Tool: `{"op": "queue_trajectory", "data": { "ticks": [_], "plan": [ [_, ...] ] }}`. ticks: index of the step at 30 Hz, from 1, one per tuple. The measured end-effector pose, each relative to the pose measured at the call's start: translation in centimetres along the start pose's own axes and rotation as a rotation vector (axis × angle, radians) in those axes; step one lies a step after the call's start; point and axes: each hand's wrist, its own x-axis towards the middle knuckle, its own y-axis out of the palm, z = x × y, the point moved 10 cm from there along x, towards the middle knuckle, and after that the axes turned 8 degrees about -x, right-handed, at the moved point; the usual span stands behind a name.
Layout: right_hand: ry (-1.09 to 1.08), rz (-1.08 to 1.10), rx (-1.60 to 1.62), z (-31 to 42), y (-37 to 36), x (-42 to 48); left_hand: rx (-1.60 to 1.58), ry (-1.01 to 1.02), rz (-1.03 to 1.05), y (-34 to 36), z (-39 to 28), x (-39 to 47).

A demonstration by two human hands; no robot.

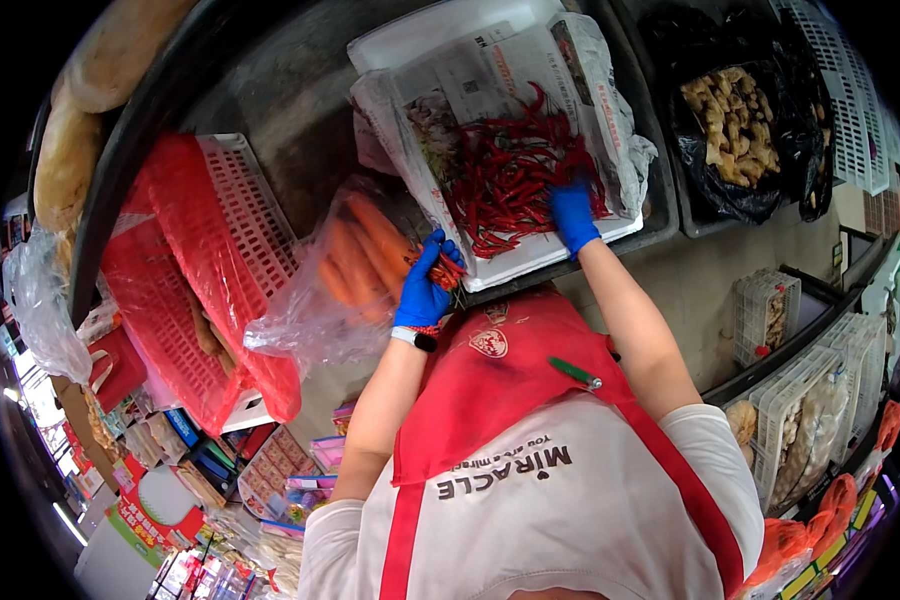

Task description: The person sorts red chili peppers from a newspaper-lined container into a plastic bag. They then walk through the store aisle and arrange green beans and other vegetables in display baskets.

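Note:
Red chili peppers point(502, 187) lie in a heap on newspaper point(487, 67) that lines a white foam box point(517, 264). My left hand point(424, 281), in a blue glove, is closed around a small bunch of red chilies point(447, 271) at the box's near left corner. My right hand point(572, 214), also gloved in blue, reaches down into the right part of the heap; its fingertips are hidden among the peppers. Carrots point(360, 255) in a clear plastic bag point(300, 326) lie just left of my left hand.
A white plastic basket point(251, 202) partly covered by a red plastic bag point(217, 292) stands at the left. Ginger point(735, 127) in a black plastic bag point(694, 161) is at the upper right. The dark rim of a black tray point(656, 217) borders the foam box. Clear crates point(802, 420) stand at the lower right.

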Motion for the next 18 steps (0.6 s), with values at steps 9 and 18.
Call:
{"op": "queue_trajectory", "data": {
  "ticks": [9,18],
  "plan": [
    [0.277,0.597,0.092,8.7,3.4,-3.4,-0.034,0.004,-0.023,-0.8,0.0,-0.1],
    [0.872,0.172,0.532,7.7,-3.2,-2.8,-0.036,0.011,-0.030,-0.9,-0.1,0.0]
  ]
}}
